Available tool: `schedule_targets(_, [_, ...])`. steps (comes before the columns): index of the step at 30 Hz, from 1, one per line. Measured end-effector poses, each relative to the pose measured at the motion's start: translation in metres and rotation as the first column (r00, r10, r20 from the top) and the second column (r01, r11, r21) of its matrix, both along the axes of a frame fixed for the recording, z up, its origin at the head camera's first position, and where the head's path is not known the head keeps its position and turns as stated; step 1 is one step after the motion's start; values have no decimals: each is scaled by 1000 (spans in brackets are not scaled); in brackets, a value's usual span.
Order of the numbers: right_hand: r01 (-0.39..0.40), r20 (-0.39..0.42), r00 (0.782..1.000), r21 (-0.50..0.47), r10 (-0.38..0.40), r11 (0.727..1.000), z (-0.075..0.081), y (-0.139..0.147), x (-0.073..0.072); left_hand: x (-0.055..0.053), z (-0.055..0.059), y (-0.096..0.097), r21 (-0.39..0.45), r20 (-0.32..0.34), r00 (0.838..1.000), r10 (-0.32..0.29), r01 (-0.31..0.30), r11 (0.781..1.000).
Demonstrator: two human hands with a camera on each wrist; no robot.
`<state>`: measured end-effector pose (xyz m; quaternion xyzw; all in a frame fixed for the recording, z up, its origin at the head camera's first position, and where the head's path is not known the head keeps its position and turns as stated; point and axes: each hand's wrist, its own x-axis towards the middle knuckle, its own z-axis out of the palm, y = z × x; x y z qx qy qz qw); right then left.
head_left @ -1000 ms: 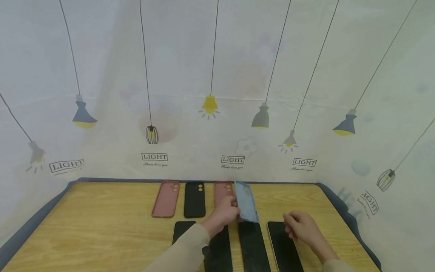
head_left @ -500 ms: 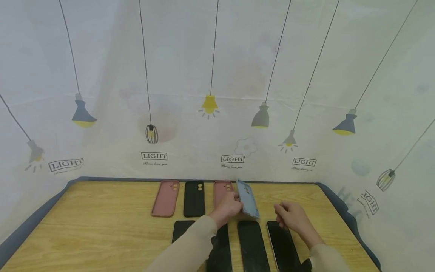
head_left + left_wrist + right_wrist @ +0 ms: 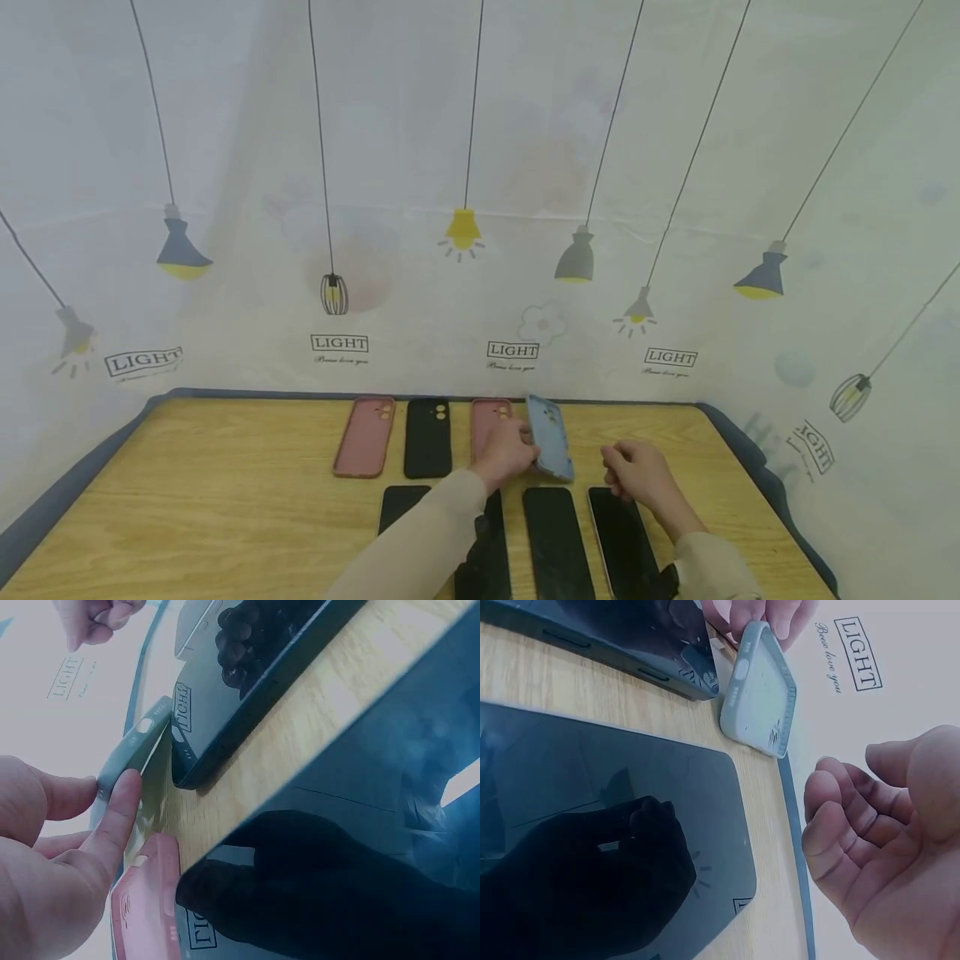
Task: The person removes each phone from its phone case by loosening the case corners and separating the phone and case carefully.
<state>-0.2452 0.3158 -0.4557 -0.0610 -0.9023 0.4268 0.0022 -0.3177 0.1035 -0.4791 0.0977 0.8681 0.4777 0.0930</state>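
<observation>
My left hand (image 3: 506, 454) pinches a light blue phone case (image 3: 551, 442) between thumb and fingers at its left edge. The case is tilted, its right side lower, at the back of the table; its hollow inside shows in the right wrist view (image 3: 769, 697). Partly behind the left hand lies a pink phone case (image 3: 489, 418). My right hand (image 3: 637, 477) hovers with loosely curled fingers over the far end of the rightmost phone (image 3: 621, 542), holding nothing. Left of that phone lies another dark phone (image 3: 557, 542), just in front of the blue case.
On the wooden table (image 3: 195, 500), a second pink case (image 3: 365, 437) and a black case (image 3: 427, 437) lie along the back edge. Two more dark phones, one at the left (image 3: 405, 502), are partly hidden under the left forearm. A patterned cloth wall (image 3: 420, 358) rises behind.
The left hand has shifted slightly right and tilted the blue case more steeply, its near end moving back from the phone. The right hand has moved left and away from me.
</observation>
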Motion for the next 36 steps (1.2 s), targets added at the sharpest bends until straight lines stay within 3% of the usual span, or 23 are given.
schedule_targets(6, [-3, -4, 1000, -10, 3, 1000, 2, -3, 2, -4, -2, 4, -118, -38, 999, -28, 24, 993])
schedule_targets(16, [-5, 3, 1000, -29, 6, 1000, 3, -8, -2, -2, 10, 1, -122, 40, 999, -37, 41, 992])
schedule_targets(19, [-19, -7, 1000, -38, 19, 999, 4, -10, -3, 0, 16, -2, -131, 33, 998, -62, 66, 989])
schedule_targets(26, [-42, -10, 999, -26, 41, 999, 6, -14, -2, 7, 28, -15, -142, -65, 986, -155, 144, 979])
schedule_targets(33, [-123, -36, 992, 25, 124, 992, 9, -15, 2, 13, 36, -35, -7, -133, 970, -205, 206, 978])
schedule_targets(36, [-130, -26, 991, 27, 131, 991, 10, -14, 5, 11, 37, -46, 8, -191, 957, -220, 226, 974])
